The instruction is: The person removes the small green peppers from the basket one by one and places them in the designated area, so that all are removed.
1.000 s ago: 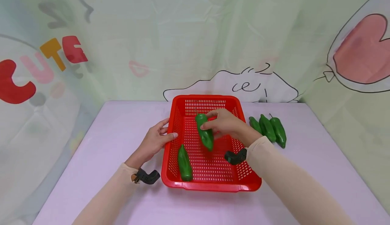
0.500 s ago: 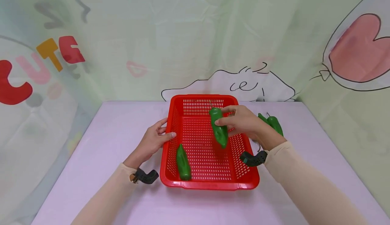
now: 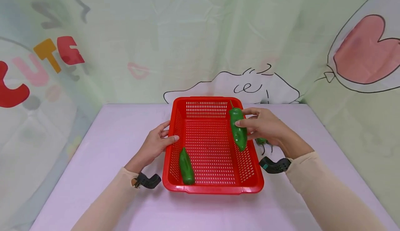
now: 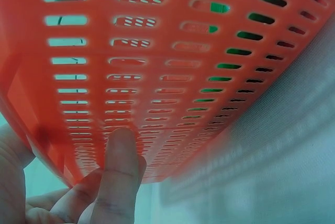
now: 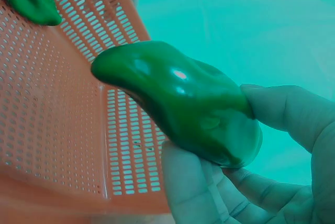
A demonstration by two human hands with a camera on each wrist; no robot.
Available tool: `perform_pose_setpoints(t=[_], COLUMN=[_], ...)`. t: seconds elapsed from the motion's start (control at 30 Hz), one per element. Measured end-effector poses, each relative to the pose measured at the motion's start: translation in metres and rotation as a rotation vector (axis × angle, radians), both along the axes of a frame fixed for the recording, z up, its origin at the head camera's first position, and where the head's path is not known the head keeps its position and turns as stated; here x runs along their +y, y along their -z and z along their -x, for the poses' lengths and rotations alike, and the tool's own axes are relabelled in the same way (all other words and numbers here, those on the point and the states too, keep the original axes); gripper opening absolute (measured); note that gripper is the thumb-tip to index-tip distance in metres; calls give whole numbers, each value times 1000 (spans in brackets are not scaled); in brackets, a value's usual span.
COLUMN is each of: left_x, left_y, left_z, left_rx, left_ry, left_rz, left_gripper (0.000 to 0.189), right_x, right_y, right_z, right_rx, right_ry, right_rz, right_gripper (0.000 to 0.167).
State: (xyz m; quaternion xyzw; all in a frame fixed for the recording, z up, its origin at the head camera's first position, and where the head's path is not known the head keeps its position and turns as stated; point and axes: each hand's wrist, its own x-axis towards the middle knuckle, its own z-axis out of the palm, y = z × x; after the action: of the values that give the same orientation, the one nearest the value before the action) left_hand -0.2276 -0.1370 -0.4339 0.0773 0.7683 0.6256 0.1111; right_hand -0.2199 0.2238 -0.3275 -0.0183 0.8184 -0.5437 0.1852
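Observation:
My right hand point(image 3: 265, 125) pinches a long green pepper point(image 3: 238, 128) between thumb and fingers, stem end up, over the right side of a red plastic basket point(image 3: 215, 190). In the right wrist view the held pepper point(image 5: 178, 98) is in front of the perforated basket wall, its tip pointing left. A second green pepper point(image 3: 186, 168) lies inside the basket at the near left. On the left side, my left hand point(image 3: 156, 140) grips the basket's rim, thumb on top and fingers against the outer wall. The left wrist view has those fingers point(image 4: 120, 171) against the slotted wall.
Right of the basket, more green peppers point(image 3: 261, 141) lie on the pale table point(image 3: 131, 120), mostly hidden behind my right hand, with thin stems showing. A printed cloth curtain point(image 3: 193, 50) hangs behind the table and along both sides.
My right hand has carried the pepper rightward, from above the basket's middle to its right wall. It now covers most of the peppers on the table. The left hand keeps its grip on the rim.

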Motion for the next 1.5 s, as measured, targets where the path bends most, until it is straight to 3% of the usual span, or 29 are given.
perform_pose_setpoints(t=[0.4, 0.9, 1.5], left_x=[-3, -4, -3], left_y=[1, 1, 2], left_z=[1, 1, 1], left_rx=[-1, 0, 3], left_ry=[-1, 4, 3], left_rz=[-3, -3, -2], left_gripper=[76, 76, 76], right_x=[37, 86, 98], right_y=[7, 40, 80], right_z=[-13, -34, -50], right_rx=[21, -6, -127], right_ry=[59, 109, 152], right_rz=[-38, -101, -98], right_gripper=[72, 81, 85])
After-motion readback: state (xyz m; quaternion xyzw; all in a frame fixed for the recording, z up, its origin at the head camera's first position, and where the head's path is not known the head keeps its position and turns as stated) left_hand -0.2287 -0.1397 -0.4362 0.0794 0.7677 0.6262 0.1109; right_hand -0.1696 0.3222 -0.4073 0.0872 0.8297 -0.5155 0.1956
